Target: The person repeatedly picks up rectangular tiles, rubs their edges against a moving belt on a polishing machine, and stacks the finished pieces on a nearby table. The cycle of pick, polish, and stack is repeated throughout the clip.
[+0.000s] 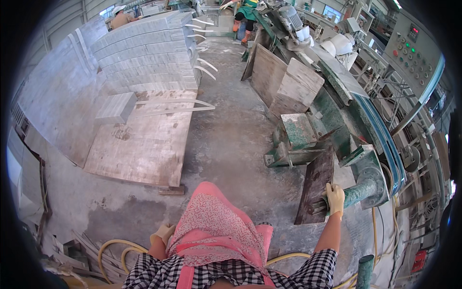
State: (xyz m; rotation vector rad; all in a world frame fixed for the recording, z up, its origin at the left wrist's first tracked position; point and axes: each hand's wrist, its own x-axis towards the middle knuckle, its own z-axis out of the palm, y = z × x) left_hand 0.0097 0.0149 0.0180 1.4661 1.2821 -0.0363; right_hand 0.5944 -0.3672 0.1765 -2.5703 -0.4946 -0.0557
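My right hand (335, 198), in a pale yellow glove, is closed over the end of a green metal pipe (362, 191) that juts out from a machine flange. Beside it a dark, stained board (315, 190) leans at a slant. My left hand (163, 233), also gloved, hangs low next to my pink apron (211, 221). Its fingers are loosely bent and a little apart, partly turned from view, with nothing seen in them.
Left ahead, stacked grey stone slabs (144, 53) with white straps stand on a wooden board (144, 144) beside one strapped bundle (117, 107). To the right are a conveyor (380, 139), leaning boards (297, 86) and a control panel (413, 53). A yellow hose (108, 245) lies behind. Two people are farther off.
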